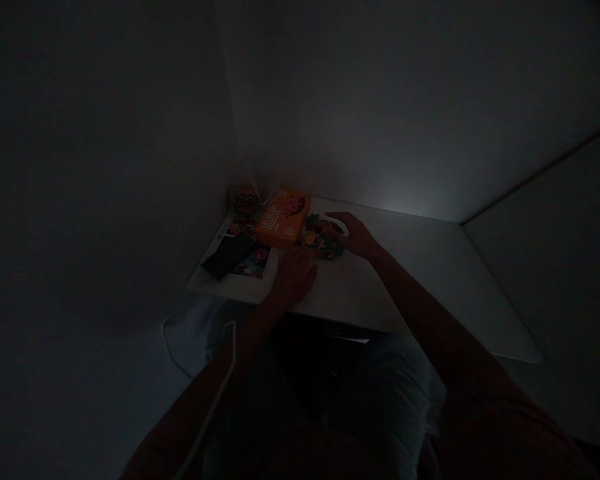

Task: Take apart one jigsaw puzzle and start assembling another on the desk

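Observation:
A partly joined jigsaw puzzle (316,235) with green leaves and red and yellow patches lies on the white table (380,280). My right hand (355,236) arches over its right edge, thumb and forefinger apart, with pale tabletop showing between them. At the puzzle's lower left edge my left hand (295,270) rests on the table, its fingers stretched forward and loosely spread. Just beyond them is an orange puzzle box (283,217) with white lettering reading "Level Up Puzzles". The light is very dim, so fine detail at the fingertips is hard to make out.
Left of the box lies a printed picture sheet (253,265) with a dark flat object (229,256) on it. Behind, in the corner, stands a clear bag (245,197) of what look like loose pieces. Walls border the table; a white cable (220,393) crosses my left arm.

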A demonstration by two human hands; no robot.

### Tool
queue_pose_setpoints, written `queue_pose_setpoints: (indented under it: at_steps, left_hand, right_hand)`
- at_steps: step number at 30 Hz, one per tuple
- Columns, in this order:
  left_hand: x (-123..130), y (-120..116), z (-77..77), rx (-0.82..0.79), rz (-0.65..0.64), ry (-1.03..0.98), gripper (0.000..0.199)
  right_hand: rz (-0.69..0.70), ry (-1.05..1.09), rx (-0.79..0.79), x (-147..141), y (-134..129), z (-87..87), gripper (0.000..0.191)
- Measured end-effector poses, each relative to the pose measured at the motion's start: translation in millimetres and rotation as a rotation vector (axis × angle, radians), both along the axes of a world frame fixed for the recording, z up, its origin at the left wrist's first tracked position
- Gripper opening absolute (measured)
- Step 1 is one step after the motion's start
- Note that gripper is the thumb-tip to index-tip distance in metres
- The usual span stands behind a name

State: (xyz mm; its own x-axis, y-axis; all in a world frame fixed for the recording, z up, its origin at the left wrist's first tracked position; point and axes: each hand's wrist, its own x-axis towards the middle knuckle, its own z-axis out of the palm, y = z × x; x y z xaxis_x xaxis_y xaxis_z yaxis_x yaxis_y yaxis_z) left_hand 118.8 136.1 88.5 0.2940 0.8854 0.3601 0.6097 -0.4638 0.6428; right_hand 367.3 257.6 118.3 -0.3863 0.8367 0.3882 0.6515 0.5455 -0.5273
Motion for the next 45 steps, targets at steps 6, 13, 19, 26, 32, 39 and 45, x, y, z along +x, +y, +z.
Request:
queue_pose_setpoints:
  at_steps: [6,13,19,26,32,39,45]
  left_hand:
    - [-12,56,7.3,0.154,0.088,0.265,0.051]
    - [-9,74,10.1,0.187,0.204,0.358,0.057]
    - [45,96,-7.7,0.134,-0.065,0.300,0.070]
    - [68,150,-23.0,0.141,-0.002,0.267,0.059]
    - [63,146,-13.0,0.100,-0.071,0.279,0.052]
    - [69,145,-4.6,0.080,-0.148,0.251,0.056]
    - [70,146,-5.6,0.056,-0.186,0.217,0.067]
  right_hand:
    - [0.070,-0.199,0.057,3,-35,-38.6,0.075]
    - [-0.007,-0.169,0.065,34,-17,-46.7,0.059]
    - [-0.170,-0.068,0.071,92,-4,-61.8,0.051]
    - [-0.320,0.041,0.064,121,10,-69.5,0.045]
    - [-0.328,-0.013,0.034,117,7,-69.8,0.059]
    - [-0.313,-0.021,0.048,115,9,-71.0,0.056]
    - [-0.169,-0.052,0.068,101,0,-60.5,0.080]
